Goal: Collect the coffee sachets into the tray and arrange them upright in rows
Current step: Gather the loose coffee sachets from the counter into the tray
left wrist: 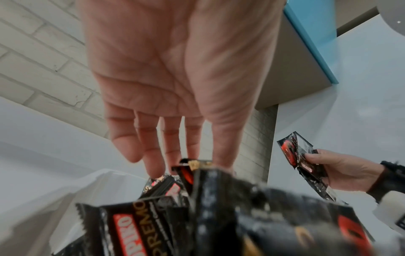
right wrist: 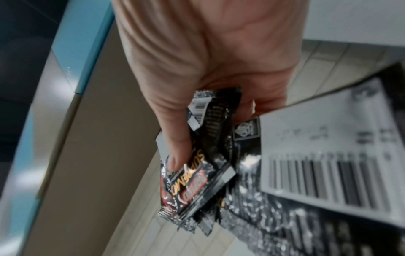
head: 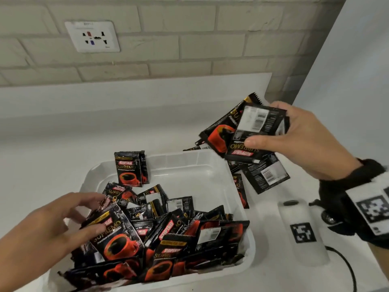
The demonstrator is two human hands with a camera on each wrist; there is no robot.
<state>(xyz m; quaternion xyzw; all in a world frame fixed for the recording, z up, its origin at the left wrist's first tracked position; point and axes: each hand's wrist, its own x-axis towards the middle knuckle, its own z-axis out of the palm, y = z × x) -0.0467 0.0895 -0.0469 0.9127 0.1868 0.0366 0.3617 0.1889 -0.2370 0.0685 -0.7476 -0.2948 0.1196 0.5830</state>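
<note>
White counter (head: 52, 144), brick wall (head: 189, 49)

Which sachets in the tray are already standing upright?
Only the pair at the tray's far-left corner, leaning on the back wall with the cup print facing forward. The rest lie jumbled flat in a heap.

I see black coffee sachets (head: 168, 232) heaped in the white tray (head: 210, 165). Two stand upright (head: 131, 168) at its far wall.

left hand (head: 52, 224) bare | right wrist: black strap (head: 345, 186), white marker tag (head: 372, 205); perhaps fabric
</note>
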